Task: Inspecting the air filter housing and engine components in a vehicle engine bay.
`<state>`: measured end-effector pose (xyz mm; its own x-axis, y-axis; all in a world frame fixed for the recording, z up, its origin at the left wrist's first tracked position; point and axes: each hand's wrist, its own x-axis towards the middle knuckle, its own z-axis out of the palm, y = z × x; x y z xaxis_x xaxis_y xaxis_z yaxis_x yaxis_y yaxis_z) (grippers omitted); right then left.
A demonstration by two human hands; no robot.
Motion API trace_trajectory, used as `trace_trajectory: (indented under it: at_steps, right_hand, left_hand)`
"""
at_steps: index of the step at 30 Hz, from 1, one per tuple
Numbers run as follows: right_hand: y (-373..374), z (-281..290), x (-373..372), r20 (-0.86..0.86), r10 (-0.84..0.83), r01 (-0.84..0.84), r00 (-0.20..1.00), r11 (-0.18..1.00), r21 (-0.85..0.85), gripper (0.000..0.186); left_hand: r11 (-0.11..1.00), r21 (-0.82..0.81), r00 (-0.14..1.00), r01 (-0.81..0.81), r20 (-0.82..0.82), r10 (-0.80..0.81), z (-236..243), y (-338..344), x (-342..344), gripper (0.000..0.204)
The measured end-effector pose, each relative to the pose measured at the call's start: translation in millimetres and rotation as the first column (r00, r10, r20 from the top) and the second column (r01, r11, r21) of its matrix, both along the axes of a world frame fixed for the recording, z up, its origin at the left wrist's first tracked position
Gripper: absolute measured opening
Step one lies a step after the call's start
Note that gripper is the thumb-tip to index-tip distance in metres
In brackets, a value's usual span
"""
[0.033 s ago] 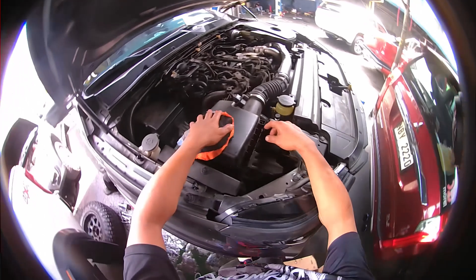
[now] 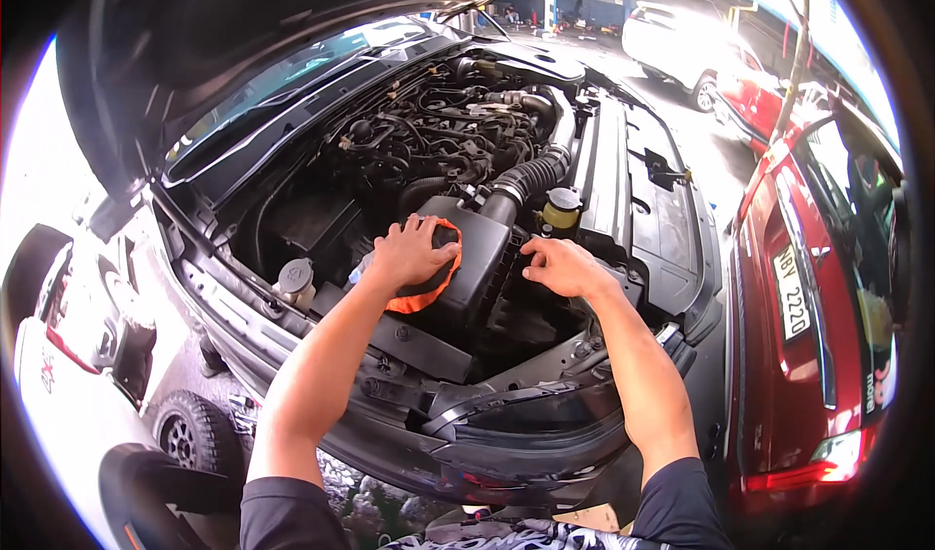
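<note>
A black air filter box (image 2: 474, 241) sits in the front of an opened engine bay. On its left part lies a round black thing with an orange rim (image 2: 419, 303); what it is I cannot tell. My left hand (image 2: 401, 258) rests over it, fingers stretched and spread, covering much of it. At the box's right edge is my right hand (image 2: 567, 267), with its fingers curled and the index finger and thumb close together. Whatever may be between those fingertips is too small to make out. A ribbed black intake hose (image 2: 533, 174) leads from the box toward the engine (image 2: 429, 131).
The raised hood (image 2: 224, 43) hangs over the far left. Behind my right hand stands a yellowish reservoir (image 2: 561, 214); a pale-capped reservoir (image 2: 295, 279) is at the left. A red vehicle (image 2: 779, 375) stands close on the right, and a wheel (image 2: 195, 438) lies at lower left.
The view has shifted very slightly. Both hands keep their places on the box.
</note>
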<state>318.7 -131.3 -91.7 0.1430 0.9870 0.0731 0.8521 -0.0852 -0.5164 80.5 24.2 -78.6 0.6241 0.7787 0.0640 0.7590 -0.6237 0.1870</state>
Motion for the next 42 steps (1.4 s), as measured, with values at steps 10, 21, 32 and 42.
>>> trace_trajectory:
  at_steps: [10,21,32,42]
  right_hand:
    - [2.9,5.5,-5.7,-0.008,-0.032,0.031,0.999,0.996,-0.088,0.043]
    - [2.2,6.3,-7.1,0.007,-0.027,0.028,1.000,0.995,-0.091,0.043]
    - [1.0,5.7,-5.9,0.026,-0.029,0.032,0.999,0.993,-0.111,0.044]
    - [1.3,2.8,-6.4,0.048,-0.016,0.019,0.999,0.998,-0.056,0.044]
  left_hand:
    - [0.999,-0.050,0.997,-0.008,-0.079,0.004,4.4,0.9,-1.6,0.081]
    - [1.000,-0.014,0.997,-0.008,-0.071,0.007,2.5,1.3,-0.2,0.078]
    - [1.000,-0.012,0.999,-0.003,-0.045,0.003,1.8,0.6,0.2,0.077]
    - [1.000,-0.017,0.998,-0.014,-0.061,0.013,4.5,0.7,0.5,0.079]
